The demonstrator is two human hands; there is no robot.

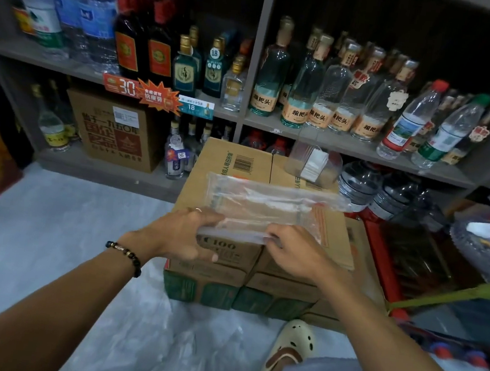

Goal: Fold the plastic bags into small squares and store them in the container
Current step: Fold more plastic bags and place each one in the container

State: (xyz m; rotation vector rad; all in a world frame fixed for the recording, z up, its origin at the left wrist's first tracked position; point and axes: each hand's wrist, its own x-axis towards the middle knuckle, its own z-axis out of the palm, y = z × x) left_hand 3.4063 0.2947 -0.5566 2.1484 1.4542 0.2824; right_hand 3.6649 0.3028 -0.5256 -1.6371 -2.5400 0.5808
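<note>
My left hand (184,233) and right hand (294,251) pinching the clear plastic bag's (265,208) near edge on stacked cardboard boxes (234,163), clear container (312,162) behind, bottle shelves (333,140) beyond, loose bags (179,338) on the floor

Shelves (327,139) of liquor bottles (299,100) and water bottles (95,15) stand behind stacked cardboard boxes (220,261), with what looks like a cream clog (290,345) nearby.

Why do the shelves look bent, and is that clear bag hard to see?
Head view: the wide-angle lens bows the grey shelves toward the edges; lighting is dim; the transparent plastic bag shows mainly by pale sheen on the brown cardboard box; left hand and right hand look sharp.
</note>
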